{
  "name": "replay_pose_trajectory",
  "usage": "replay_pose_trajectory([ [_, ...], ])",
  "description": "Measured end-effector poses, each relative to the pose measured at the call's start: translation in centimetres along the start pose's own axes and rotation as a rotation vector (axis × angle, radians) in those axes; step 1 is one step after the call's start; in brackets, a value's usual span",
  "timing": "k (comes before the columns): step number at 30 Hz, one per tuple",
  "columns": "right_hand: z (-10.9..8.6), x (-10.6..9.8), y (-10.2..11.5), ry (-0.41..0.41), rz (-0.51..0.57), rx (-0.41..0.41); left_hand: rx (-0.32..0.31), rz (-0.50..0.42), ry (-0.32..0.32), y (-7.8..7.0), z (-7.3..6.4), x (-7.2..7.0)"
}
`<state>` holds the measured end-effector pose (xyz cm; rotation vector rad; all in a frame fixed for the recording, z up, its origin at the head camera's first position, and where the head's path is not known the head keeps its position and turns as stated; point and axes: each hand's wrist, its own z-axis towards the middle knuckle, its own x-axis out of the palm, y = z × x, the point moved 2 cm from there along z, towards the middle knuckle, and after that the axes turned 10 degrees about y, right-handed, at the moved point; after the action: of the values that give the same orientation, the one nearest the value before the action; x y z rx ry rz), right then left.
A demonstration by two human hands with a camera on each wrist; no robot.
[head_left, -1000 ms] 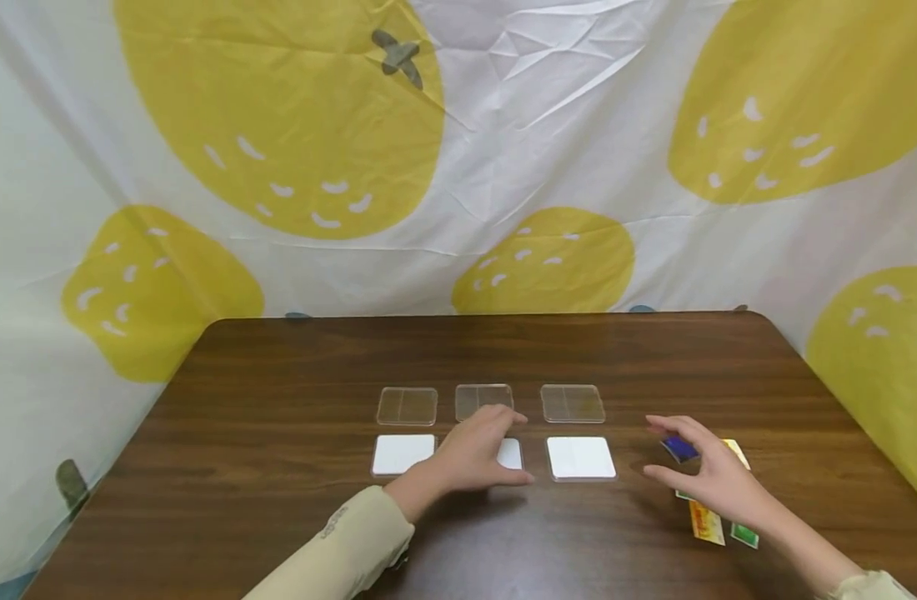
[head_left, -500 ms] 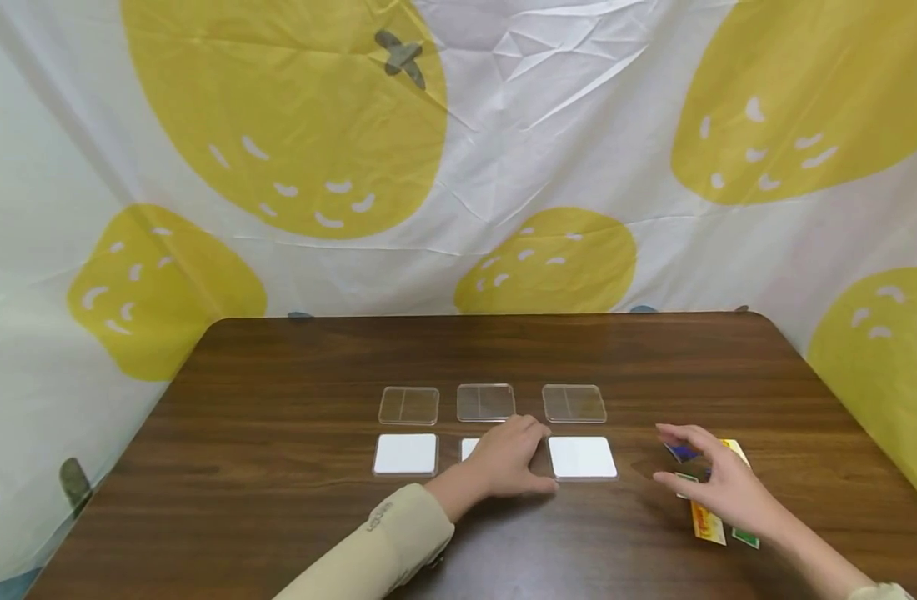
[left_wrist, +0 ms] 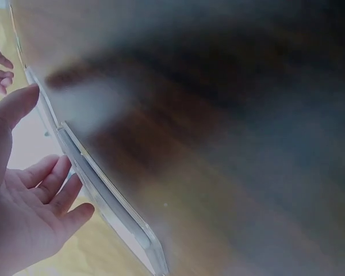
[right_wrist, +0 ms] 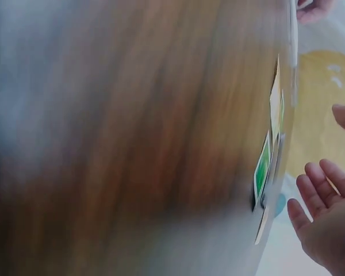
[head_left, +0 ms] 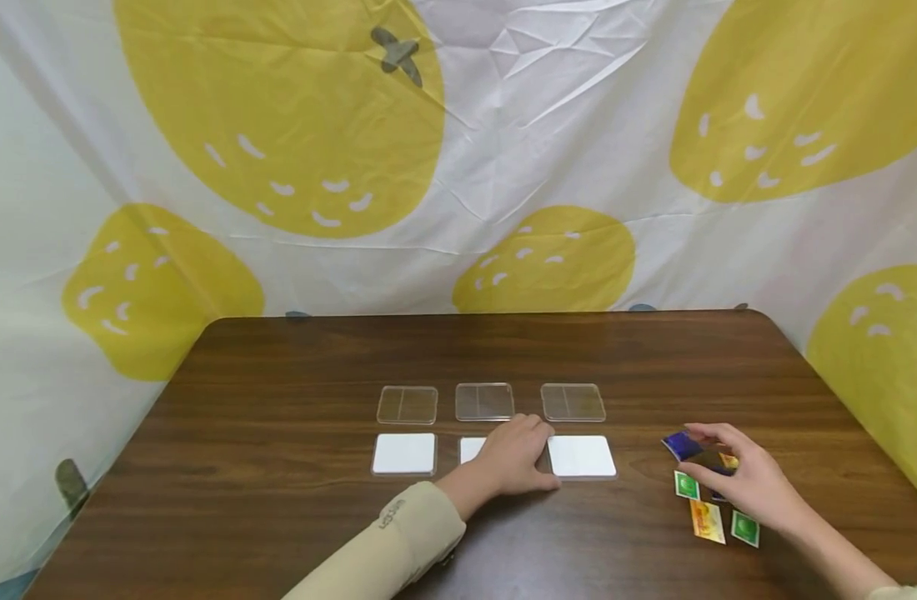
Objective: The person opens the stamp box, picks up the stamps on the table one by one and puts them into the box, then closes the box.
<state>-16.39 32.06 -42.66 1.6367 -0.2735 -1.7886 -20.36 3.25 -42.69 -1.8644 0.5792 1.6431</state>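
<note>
My left hand (head_left: pixel 513 458) hovers over the middle white-filled clear case (head_left: pixel 470 448), covering most of it. Its fingertips and thumb reach the left edge of the right-hand white-filled case (head_left: pixel 582 456), fingers loosely spread in the left wrist view. My right hand (head_left: pixel 759 483) hangs above several small printed cards, thumb and fingers apart with nothing between them. Around it lie a dark blue card (head_left: pixel 681 445), a green card (head_left: pixel 687 485), a yellow-orange card (head_left: pixel 707 521) and another green card (head_left: pixel 745 529). Further cards are partly hidden beneath this hand.
Behind the white-filled cases lie three clear plastic covers: left (head_left: pixel 407 405), middle (head_left: pixel 484 402) and right (head_left: pixel 573 402). Another white-filled case (head_left: pixel 403 454) sits at the left. The dark wooden table (head_left: pixel 278 467) meets a lemon-print cloth (head_left: pixel 503 125) at its back.
My left hand has moved right, from over the middle case to the edge of the right-hand one. My right hand has drifted right, uncovering more of the blue and green cards.
</note>
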Motion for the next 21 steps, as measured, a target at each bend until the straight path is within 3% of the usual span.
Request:
replay_pose_trajectory([
  [8, 0.6, -1.0, -1.3, -0.018, -0.067, 0.128, -0.029, 0.011, 0.003, -0.1, 0.2, 0.0],
  [15, 1.0, -1.0, -1.5, 0.061, -0.100, 0.250, -0.031, -0.002, 0.003, 0.0, 0.2, 0.1],
  [21, 1.3, -0.9, -1.3, 0.098, -0.106, 0.292, -0.024, 0.002, 0.002, 0.0, 0.3, 0.2],
])
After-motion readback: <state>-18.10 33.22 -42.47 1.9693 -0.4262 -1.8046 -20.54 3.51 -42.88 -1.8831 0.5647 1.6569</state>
